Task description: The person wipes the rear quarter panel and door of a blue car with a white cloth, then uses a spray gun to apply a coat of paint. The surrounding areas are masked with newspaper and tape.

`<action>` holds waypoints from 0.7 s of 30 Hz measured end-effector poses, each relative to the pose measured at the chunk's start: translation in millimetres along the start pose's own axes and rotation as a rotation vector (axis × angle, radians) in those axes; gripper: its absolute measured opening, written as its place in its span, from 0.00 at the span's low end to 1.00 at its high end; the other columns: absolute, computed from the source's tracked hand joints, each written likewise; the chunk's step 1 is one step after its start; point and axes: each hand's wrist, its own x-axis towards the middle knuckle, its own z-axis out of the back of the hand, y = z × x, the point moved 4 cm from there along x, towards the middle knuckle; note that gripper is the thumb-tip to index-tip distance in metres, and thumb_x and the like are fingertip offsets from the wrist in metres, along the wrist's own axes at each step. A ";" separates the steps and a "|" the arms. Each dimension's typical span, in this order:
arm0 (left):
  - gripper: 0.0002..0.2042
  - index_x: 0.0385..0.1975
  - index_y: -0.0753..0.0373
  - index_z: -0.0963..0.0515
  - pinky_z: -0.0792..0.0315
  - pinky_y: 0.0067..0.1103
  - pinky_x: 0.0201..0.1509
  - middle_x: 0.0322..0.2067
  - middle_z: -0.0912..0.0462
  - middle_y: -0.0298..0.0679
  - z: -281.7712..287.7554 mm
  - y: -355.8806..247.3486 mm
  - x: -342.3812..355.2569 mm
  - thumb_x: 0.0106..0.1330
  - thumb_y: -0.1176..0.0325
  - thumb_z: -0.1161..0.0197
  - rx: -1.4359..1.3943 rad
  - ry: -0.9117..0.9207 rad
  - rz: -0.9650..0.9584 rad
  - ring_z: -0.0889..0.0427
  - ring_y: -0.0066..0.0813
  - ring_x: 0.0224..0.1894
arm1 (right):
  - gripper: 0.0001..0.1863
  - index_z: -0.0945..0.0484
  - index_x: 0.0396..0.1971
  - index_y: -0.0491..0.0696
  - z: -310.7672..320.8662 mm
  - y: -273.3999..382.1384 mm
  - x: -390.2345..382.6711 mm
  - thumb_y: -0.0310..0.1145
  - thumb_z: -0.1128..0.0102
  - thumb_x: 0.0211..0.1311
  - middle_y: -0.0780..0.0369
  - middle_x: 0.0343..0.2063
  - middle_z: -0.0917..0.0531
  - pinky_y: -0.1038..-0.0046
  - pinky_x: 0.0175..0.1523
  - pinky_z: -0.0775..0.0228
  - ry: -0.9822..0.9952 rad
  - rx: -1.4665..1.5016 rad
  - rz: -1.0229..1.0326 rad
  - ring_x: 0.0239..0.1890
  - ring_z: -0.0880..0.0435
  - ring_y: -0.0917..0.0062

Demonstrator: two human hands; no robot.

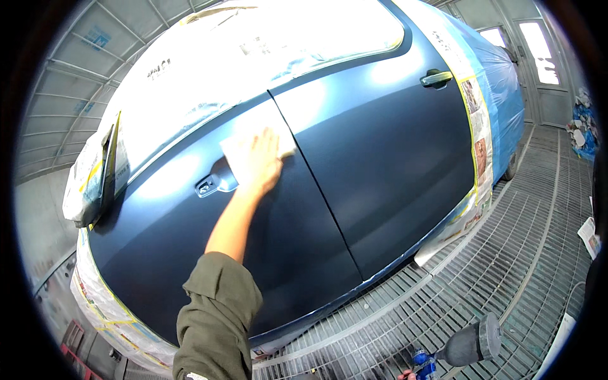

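Note:
My left hand (261, 161) lies over a white cloth (235, 154), pressing it to a dark blue car door (291, 234) just beside the door-handle recess (206, 186). The cloth's edges show on both sides of the hand. At the bottom edge, the fingertips of my right hand (407, 375) are on a blue spray gun (424, 364) with a dark cup (470, 342). Most of that hand lies outside the picture. A second dark blue door (386, 152), to the right past a narrow gap, has a handle (436, 78) partly covered in yellow tape.
White masking sheet (209, 63) covers the windows. The side mirror (104, 177) is wrapped and juts out at left. Blue film (500, 88) covers the car's right end. Underfoot runs a metal floor grating (506, 234). Crumpled waste (582, 130) sits at far right.

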 end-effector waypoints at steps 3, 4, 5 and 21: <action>0.31 0.67 0.66 0.43 0.56 0.35 0.75 0.70 0.47 0.48 2.7 23.4 22.2 0.66 0.59 0.47 -0.039 -0.045 0.042 0.51 0.42 0.73 | 0.11 0.21 0.43 0.42 1.6 11.6 -9.5 0.33 0.42 0.67 0.61 0.37 0.16 0.78 0.41 0.25 0.005 0.030 -0.031 0.37 0.17 0.77; 0.32 0.67 0.66 0.44 0.57 0.35 0.75 0.70 0.47 0.48 2.3 22.0 25.3 0.66 0.59 0.46 -0.045 -0.051 0.046 0.52 0.42 0.73 | 0.11 0.21 0.44 0.42 7.2 2.6 -6.9 0.32 0.43 0.68 0.59 0.39 0.17 0.76 0.44 0.23 0.008 0.039 -0.081 0.39 0.17 0.75; 0.32 0.67 0.66 0.44 0.57 0.35 0.75 0.70 0.48 0.48 2.3 20.1 25.7 0.66 0.58 0.45 -0.051 -0.056 0.050 0.52 0.42 0.74 | 0.11 0.21 0.44 0.42 11.8 -2.4 -5.0 0.32 0.43 0.68 0.60 0.38 0.17 0.76 0.43 0.24 0.017 0.039 -0.065 0.39 0.17 0.76; 0.42 0.70 0.61 0.47 0.65 0.33 0.77 0.72 0.51 0.41 -81.4 -153.2 -215.2 0.53 0.57 0.43 -0.139 0.204 -0.741 0.56 0.33 0.75 | 0.09 0.19 0.40 0.44 9.1 -52.0 -16.4 0.34 0.39 0.65 0.64 0.32 0.16 0.81 0.33 0.30 0.032 -0.027 -0.085 0.30 0.19 0.81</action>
